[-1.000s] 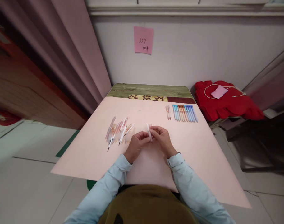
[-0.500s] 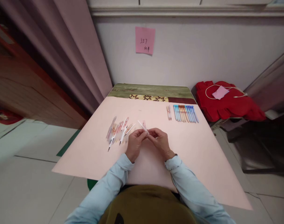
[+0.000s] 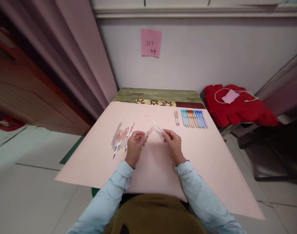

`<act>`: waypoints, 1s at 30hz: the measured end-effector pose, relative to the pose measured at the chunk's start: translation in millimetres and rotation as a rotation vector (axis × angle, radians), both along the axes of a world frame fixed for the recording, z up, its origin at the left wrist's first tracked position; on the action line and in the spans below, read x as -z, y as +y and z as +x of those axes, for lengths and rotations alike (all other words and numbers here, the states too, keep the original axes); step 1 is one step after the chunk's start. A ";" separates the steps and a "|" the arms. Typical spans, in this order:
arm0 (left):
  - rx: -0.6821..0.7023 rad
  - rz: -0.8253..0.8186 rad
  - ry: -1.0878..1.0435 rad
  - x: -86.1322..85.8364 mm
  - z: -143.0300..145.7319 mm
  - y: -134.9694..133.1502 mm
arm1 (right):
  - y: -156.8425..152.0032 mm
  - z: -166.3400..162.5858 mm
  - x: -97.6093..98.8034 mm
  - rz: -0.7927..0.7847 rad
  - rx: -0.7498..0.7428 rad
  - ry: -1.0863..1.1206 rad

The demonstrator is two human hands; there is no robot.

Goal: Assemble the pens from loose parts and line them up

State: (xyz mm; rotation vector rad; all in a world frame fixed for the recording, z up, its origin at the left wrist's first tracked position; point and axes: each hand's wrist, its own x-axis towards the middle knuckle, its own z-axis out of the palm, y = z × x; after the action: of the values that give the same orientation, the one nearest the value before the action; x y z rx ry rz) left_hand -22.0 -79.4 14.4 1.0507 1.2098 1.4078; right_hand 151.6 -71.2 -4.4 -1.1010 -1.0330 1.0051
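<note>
My left hand (image 3: pixel 135 145) pinches a clear pink pen barrel (image 3: pixel 149 131), its end pointing up and right. Between the thumb and fingers of my right hand (image 3: pixel 173 145) is a slim white pen refill (image 3: pixel 158 126), tilted up to the left. The tips of the two pieces are near each other but apart. Left of my left hand lies a loose pile of clear pinkish pen parts (image 3: pixel 124 134). Among them are white refills with dark tips (image 3: pixel 116 150). My left hand covers the right side of that pile.
Farther back on the right, blue, brown and dark blue pens (image 3: pixel 194 119) lie in a neat row, with a pair of pinkish pens (image 3: pixel 176 118) beside them. A pale pink sheet (image 3: pixel 158 175) covers the table. Red cloth (image 3: pixel 238 109) with a white cable sits right of the table.
My hands were together and have drawn apart, left hand leftward and right hand rightward. The white refill and the pink barrel, crossed close together before, are now in separate hands.
</note>
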 end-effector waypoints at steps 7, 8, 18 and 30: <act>-0.079 -0.030 -0.163 -13.2 -14.3 5.4 | -2.3 2.5 1.9 -0.016 0.032 -0.045; -0.079 -0.033 -0.182 -14.8 -15.8 5.6 | -2.5 2.8 1.9 -0.017 0.033 -0.048; -0.055 -0.023 -0.207 -15.5 -21.4 6.9 | -3.4 3.1 -0.9 -0.025 0.028 -0.095; -0.006 -0.041 -0.299 -12.0 -11.8 18.7 | -3.8 1.4 3.4 -0.016 -0.049 -0.110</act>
State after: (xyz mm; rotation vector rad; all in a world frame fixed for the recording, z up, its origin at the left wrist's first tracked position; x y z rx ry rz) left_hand -33.8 -60.7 26.4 0.7750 1.0191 1.4783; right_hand 153.0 -75.0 -7.8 -1.1598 -1.1466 1.0020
